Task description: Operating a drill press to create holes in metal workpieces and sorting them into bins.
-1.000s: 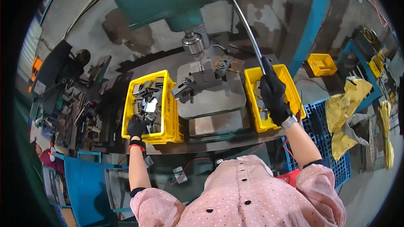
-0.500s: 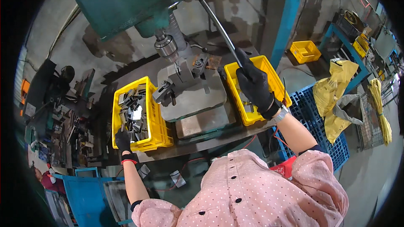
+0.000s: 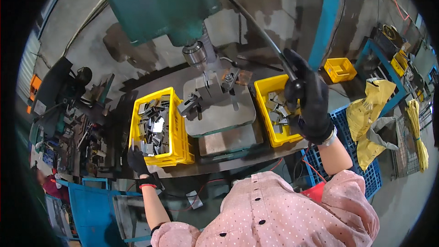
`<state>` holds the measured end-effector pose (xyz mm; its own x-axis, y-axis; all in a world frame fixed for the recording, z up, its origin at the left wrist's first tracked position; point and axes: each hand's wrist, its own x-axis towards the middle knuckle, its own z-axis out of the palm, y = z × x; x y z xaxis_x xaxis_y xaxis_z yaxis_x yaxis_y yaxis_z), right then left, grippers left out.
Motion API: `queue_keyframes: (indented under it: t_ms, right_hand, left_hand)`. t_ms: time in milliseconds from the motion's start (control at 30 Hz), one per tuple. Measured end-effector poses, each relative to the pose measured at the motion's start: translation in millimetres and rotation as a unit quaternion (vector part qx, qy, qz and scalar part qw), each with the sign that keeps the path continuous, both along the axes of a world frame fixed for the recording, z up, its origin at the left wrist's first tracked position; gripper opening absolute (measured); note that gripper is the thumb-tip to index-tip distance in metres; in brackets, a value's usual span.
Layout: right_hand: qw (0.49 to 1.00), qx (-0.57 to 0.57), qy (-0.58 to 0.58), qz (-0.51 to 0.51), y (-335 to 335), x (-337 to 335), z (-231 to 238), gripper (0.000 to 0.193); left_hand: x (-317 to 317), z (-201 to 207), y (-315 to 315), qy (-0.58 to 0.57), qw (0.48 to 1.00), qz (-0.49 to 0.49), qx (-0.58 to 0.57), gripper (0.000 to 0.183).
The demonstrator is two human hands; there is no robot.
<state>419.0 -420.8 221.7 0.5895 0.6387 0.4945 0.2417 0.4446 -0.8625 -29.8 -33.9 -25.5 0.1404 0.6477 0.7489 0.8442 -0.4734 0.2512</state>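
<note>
A green drill press [image 3: 157, 7] stands before me, its chuck [image 3: 195, 55] above a metal block [image 3: 213, 92] clamped on the grey press table [image 3: 219, 121]. My right hand [image 3: 313, 100], black-gloved, is at the ball end of the press lever [image 3: 263, 32]; its fingers lie along the lever and look loosely closed. Below that hand is a yellow bin [image 3: 270, 83] with metal pieces [image 3: 276, 105]. My left hand [image 3: 136, 161], also gloved, is at the near left corner of another yellow bin [image 3: 182, 132]. Its fingertips seem to pinch a small, thin metal piece [image 3: 133, 144].
Small metal parts [image 3: 157, 126] fill the left bin. Tools and scraps crowd a dark bench [image 3: 82, 142] at left. On the right are a blue pallet [image 3: 340, 121], yellow sacks [image 3: 370, 114] and a smaller yellow bin [image 3: 340, 71]. A blue post [image 3: 327, 18] rises behind.
My right hand and the lever's end have swung right, and its grip looks looser. More drill bit shows under the chuck. The left hand stays at its bin corner; the whole view has shifted.
</note>
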Motion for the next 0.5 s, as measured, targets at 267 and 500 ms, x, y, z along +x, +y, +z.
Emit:
queue_keyframes:
  t_ms: [267,500]
  right_hand:
    - [0.965,-0.131,-0.227,-0.03,56,94,-107,0.036]
    - [0.589,-0.077,-0.755,-0.277,108,61,-96,0.03]
  left_hand:
    - [52,46,-79,-0.467,0.859,-0.081,-0.193,0.03]
    - [43,29,-113,-0.47,0.859,-0.066,-0.192,0.035]
